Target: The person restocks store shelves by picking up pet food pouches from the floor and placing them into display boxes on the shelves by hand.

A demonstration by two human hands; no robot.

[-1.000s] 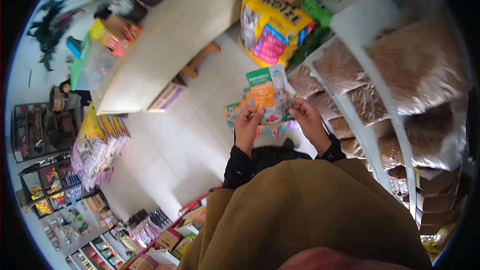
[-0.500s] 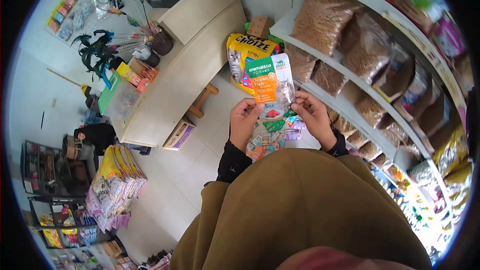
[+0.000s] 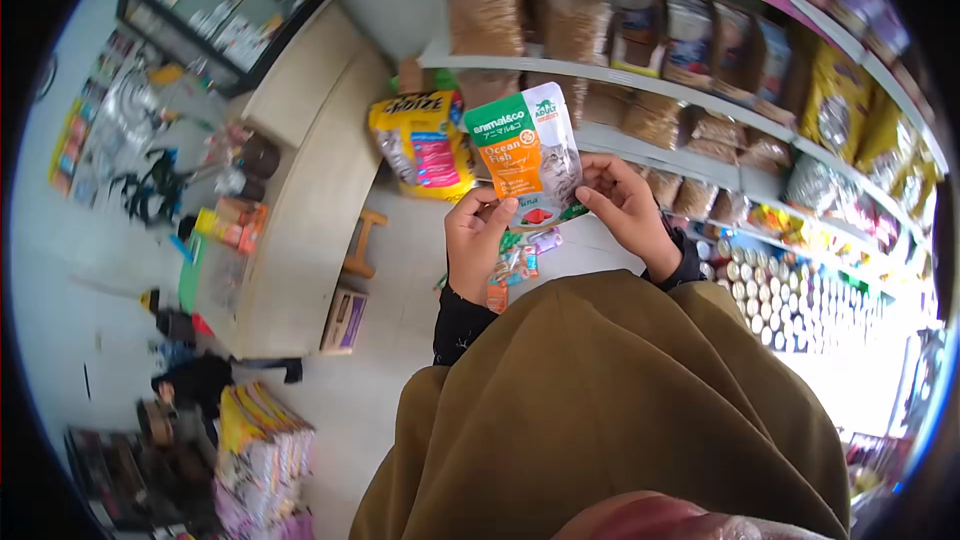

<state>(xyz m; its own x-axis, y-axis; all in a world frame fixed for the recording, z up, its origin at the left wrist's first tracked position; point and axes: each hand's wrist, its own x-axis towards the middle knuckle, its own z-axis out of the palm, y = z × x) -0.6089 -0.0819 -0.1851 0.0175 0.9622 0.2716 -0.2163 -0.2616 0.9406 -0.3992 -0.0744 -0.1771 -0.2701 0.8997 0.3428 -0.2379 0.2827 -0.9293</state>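
A green, orange and white pouch (image 3: 525, 155) reading "Ocean Fish", with a cat picture, is held up between both hands, its front towards the camera. My left hand (image 3: 475, 240) pinches its lower left corner, thumb in front. My right hand (image 3: 630, 215) pinches the lower right edge, thumb in front. The fingers behind the pouch are partly hidden. Below it, several small colourful packets (image 3: 515, 265) lie on the floor. Behind the pouch stands a large yellow kitten food bag (image 3: 425, 145).
Shelves (image 3: 610, 70) with bags of brown kibble curve along the back and right. At left are a cream counter (image 3: 290, 210), a cardboard box (image 3: 344, 320) on the floor and stacked yellow and pink bags (image 3: 262, 450). A person in dark clothes (image 3: 200, 380) is at lower left.
The camera view has turned towards the right, so more shelves and stacked cans show. The pouch stays in both hands and now looks slightly larger and tilted to the left.
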